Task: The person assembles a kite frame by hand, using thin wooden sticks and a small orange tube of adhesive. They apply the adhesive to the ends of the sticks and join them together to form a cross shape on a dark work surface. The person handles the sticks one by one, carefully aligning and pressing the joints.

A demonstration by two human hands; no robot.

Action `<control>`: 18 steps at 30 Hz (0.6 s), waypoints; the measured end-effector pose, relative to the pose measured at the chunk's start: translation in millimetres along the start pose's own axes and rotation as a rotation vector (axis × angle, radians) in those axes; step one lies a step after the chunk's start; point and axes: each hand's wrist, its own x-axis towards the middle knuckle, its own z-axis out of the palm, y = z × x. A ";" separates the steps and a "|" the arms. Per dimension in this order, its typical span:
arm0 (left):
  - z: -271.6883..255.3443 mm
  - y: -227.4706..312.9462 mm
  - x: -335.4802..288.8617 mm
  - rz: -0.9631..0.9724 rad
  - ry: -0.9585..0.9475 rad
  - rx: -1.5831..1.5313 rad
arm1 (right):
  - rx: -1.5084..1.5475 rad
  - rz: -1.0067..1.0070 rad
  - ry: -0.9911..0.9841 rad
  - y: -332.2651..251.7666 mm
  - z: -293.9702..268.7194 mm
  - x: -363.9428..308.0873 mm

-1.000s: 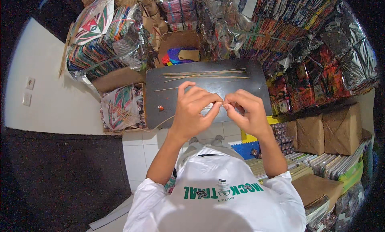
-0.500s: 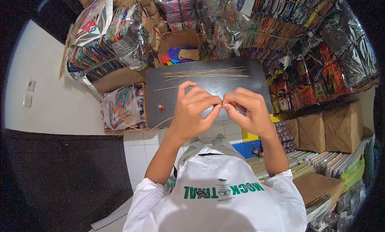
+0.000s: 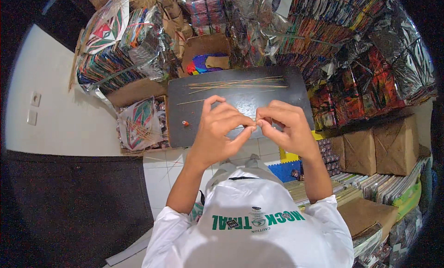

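My left hand [image 3: 219, 131] and my right hand [image 3: 287, 125] meet fingertip to fingertip above the near edge of a dark table [image 3: 291, 99]. Thumb and forefinger of each hand pinch a thin stick, mostly hidden by the fingers. Faint thin lines [image 3: 174, 165] show over the tiles beside my left forearm, too blurred to trace. Beyond the hands, several thin light-brown sticks [image 3: 236, 85] lie across the table, one of them apart and nearer to me. A small red-and-white object [image 3: 185, 123] lies left of my left hand.
Left of the table stands an open carton [image 3: 165, 124] with a printed kite-like sheet [image 3: 141, 122] and loose sticks on top. Plastic-wrapped stacks [image 3: 319, 32] crowd the back and right. Brown paper packages [image 3: 393, 150] and a blue foam mat [image 3: 282, 171] are at the right.
The stick end that stuck out below my left hand has swung down toward the floor tiles and now shows only faintly. Both hands stay pinched together in nearly the same place.
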 end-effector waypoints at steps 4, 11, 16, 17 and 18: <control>2.9 2.5 -0.2 -0.013 0.033 0.050 | -0.064 -0.049 0.046 -4.6 6.9 -3.8; -1.4 2.1 2.2 -0.103 0.050 -0.150 | 0.006 0.017 0.138 -8.5 11.7 -9.0; -2.8 2.1 3.0 -0.098 0.018 -0.187 | 0.067 0.046 0.183 -2.2 21.5 -14.1; -3.4 2.4 2.9 -0.096 0.008 -0.187 | 0.076 0.049 0.188 -2.0 22.7 -14.5; -3.4 2.3 2.6 -0.100 0.007 -0.180 | 0.085 0.051 0.193 -1.9 23.7 -14.7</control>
